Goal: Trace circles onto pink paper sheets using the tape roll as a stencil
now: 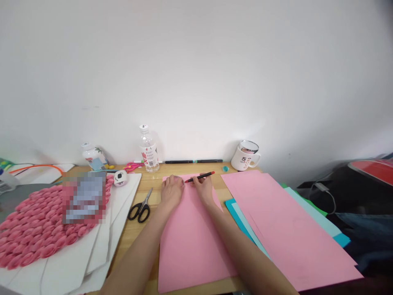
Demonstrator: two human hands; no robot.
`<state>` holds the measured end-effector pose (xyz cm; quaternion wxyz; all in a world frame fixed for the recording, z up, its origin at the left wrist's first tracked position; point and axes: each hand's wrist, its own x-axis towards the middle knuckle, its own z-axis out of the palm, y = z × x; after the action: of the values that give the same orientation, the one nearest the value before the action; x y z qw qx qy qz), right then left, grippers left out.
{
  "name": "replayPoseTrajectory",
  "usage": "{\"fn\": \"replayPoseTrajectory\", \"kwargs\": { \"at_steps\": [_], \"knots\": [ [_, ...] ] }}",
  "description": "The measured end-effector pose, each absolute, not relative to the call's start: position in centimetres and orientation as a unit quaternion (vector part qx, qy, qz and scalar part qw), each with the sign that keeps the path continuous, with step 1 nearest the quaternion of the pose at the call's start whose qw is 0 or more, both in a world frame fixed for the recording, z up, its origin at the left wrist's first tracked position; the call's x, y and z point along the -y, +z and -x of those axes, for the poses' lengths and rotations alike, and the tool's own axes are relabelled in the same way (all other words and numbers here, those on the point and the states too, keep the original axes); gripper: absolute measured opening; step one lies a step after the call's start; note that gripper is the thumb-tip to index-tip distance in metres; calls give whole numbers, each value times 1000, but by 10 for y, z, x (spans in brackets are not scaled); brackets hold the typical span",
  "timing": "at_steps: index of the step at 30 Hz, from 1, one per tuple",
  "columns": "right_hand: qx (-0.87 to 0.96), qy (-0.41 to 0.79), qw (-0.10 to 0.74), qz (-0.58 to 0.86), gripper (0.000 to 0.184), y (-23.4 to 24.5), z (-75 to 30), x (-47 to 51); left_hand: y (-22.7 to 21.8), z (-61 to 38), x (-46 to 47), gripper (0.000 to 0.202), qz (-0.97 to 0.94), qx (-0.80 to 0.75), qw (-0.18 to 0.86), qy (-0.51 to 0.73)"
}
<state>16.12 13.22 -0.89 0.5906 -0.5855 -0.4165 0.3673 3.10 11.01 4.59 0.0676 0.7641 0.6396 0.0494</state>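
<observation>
The right hand (pixel 204 190) pinches a thin black-and-red pen (pixel 202 176). The left hand (pixel 172 191) rests on a long pink paper sheet (pixel 192 241), grip unclear. If the paper slips, the pen could streak it.

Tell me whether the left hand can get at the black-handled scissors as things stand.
Probably yes: the black-handled scissors lie uncovered on the table, beside the left forearm; the left hand would just have to leave the pink sheet.
</observation>
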Motion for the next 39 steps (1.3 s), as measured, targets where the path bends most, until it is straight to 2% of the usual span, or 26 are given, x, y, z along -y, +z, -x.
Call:
{"fn": "replayPoseTrajectory", "kwargs": {
  "at_steps": [10, 25, 31, 39],
  "knots": [
    [356, 441, 637, 523, 29, 5, -165, -97, 61, -35, -119, 27, -764, -639, 90, -9],
    [444, 394, 586, 552, 31, 0, -164, -90, 71, -30, -131, 31, -769, -626, 127, -34],
    [446, 374, 589, 561, 26, 0, -162, -89, 77, -26, -134, 38, -781, -607, 137, -53],
    [486, 340, 561, 578, 19, 9, -160, -83, 80, -28, -135, 38, -782, -607, 129, -59]
  ]
}}
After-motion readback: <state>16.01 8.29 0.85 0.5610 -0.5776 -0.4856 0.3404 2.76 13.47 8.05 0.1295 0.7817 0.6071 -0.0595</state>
